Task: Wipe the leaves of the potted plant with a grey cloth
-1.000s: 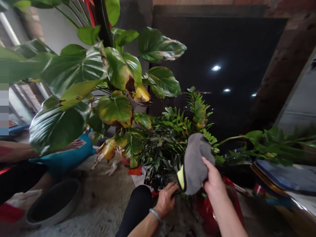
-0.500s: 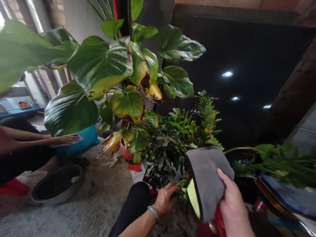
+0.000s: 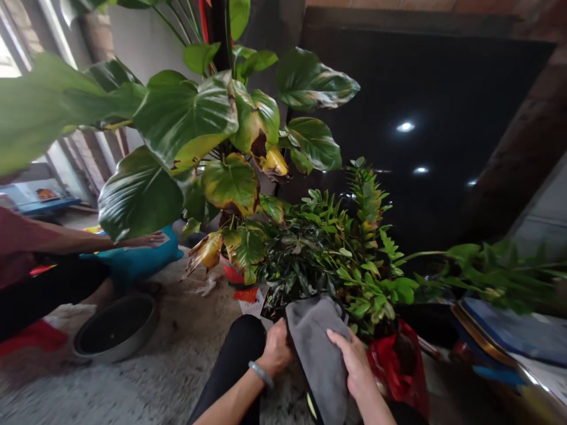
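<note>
A grey cloth with a dark edge and a bit of yellow-green lining hangs from my right hand, which grips it with the thumb on top. My left hand, wearing a bracelet, is curled closed right beside the cloth's left edge. What its fingers hold is hidden. Just beyond both hands stands a dark-leaved bushy plant. To its right grows a brighter green plant, above a red plastic bag.
A tall plant with big leaves, some browned, rises ahead. At left, another person's hand rests on a teal object, near a grey basin. Stacked trays sit at right. A dark glossy panel stands behind.
My right hand has brought the cloth left and down, next to my left hand. The left hand has drawn back slightly from the leaves and curled tighter. The co-worker's hand has shifted across the teal object.
</note>
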Motion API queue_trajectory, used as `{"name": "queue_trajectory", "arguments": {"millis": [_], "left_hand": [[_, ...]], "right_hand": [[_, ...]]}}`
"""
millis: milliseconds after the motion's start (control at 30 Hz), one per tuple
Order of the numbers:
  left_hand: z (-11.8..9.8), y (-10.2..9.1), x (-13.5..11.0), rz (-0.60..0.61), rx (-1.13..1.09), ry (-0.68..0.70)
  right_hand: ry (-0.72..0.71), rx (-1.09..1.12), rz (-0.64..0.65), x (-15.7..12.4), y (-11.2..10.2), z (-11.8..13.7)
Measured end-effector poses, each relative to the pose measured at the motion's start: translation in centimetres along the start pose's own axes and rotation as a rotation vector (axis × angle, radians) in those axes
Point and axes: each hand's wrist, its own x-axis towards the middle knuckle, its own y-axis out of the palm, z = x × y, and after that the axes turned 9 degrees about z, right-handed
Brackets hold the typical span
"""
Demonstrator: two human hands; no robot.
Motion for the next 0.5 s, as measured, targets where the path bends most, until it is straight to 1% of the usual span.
{"name": "queue_trajectory", "arguments": {"millis": [100, 200, 267, 300, 333, 367, 433, 500], "left_hand": [[-1.4, -0.1, -2.7, -0.062, 0.233, 0.062], [-3.3, 0.8, -5.2, -0.081, 0.287, 0.222], [-4.2, 1.3, -6.0, -0.083, 0.329, 0.344], [-4.4, 1.5, -6.1, -0.067, 0.355, 0.372], [-4.4, 1.6, -6.1, -0.036, 0.372, 0.367], [-4.4, 1.7, -5.9, 0.01, 0.374, 0.326], [-4.1, 1.7, -5.5, 0.113, 0.327, 0.183], [-4.1, 1.7, -5.2, 0.192, 0.232, 0.059]], "right_hand": [[-0.048, -0.023, -0.05, 0.1, 0.2, 0.5], [-0.074, -0.033, -0.081, 0.3, 0.6, 0.1], [-0.103, -0.054, -0.088, 0.2, 0.7, -0.3], [-0.123, -0.082, -0.102, 0.1, 0.8, -0.5], [-0.143, -0.119, -0.126, -0.1, 0.9, -0.6], [-0.159, -0.16, -0.155, -0.5, 1.1, -0.7], [-0.159, -0.212, -0.21, -1.4, 1.5, -0.6], [-0.114, -0.175, -0.234, -2.6, 2.1, -0.3]]}}
